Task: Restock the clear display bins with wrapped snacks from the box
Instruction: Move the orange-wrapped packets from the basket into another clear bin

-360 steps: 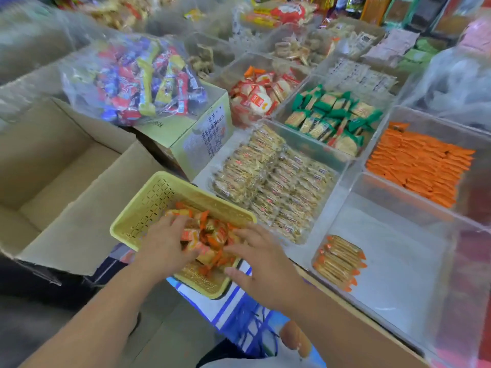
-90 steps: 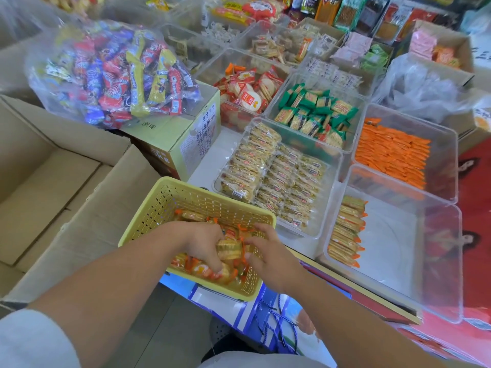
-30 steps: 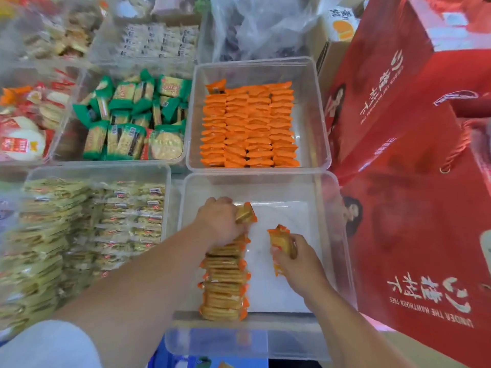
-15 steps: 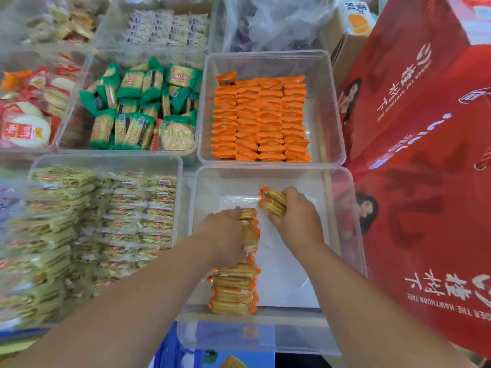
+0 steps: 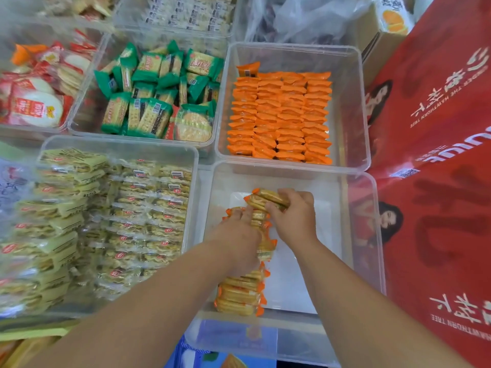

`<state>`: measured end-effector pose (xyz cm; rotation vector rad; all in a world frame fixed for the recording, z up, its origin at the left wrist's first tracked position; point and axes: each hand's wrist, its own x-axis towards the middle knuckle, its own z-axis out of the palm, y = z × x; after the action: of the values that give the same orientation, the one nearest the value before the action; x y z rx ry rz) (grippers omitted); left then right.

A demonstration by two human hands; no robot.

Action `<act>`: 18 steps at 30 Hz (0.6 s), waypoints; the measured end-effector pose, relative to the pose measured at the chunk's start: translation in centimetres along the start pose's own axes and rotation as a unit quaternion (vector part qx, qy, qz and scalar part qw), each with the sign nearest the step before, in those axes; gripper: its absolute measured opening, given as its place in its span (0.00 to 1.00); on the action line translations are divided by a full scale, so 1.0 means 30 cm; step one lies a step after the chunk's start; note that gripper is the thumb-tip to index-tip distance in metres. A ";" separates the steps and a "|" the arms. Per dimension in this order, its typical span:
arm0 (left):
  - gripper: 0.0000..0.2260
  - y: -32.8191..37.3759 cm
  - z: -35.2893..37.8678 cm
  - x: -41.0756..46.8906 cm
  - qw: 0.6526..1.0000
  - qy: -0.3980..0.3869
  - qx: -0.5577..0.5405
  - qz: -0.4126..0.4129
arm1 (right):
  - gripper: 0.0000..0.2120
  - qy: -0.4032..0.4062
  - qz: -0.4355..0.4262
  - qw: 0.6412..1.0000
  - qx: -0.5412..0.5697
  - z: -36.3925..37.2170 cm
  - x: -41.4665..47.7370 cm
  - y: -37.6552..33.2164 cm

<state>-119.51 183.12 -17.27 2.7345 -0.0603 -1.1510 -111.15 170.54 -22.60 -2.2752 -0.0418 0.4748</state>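
A row of snacks [image 5: 243, 285] runs near to far along the left of the near-right bin [image 5: 364, 235]. The right hand [image 5: 293, 217] grips a few packets [image 5: 267, 199] at its far end; the left hand [image 5: 237, 239] lies flat on the row, fingers closed on nothing. Lifting that hand early could let the upright packets topple; the bin's bare floor [image 5: 300, 261] right of the row offers no support.

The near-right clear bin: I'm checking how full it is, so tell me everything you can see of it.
The near-right clear bin is a see-through, plastic-looking rectangular tub with rounded corners, mostly bare white floor. One row of orange-ended wrapped snacks runs along its left side. The left hand presses on that row; the right hand holds more packs at the row's far end. It sits against the orange-pack bin behind it.
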 end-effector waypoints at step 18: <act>0.28 0.017 0.001 0.016 0.999 -0.019 -0.011 -0.026 | 0.12 -0.096 -0.063 0.993 0.020 0.029 0.024 -0.048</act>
<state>-119.17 182.57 -17.55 2.7095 0.0191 -1.2102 -110.62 172.27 -22.34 -2.1657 -0.2702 0.6204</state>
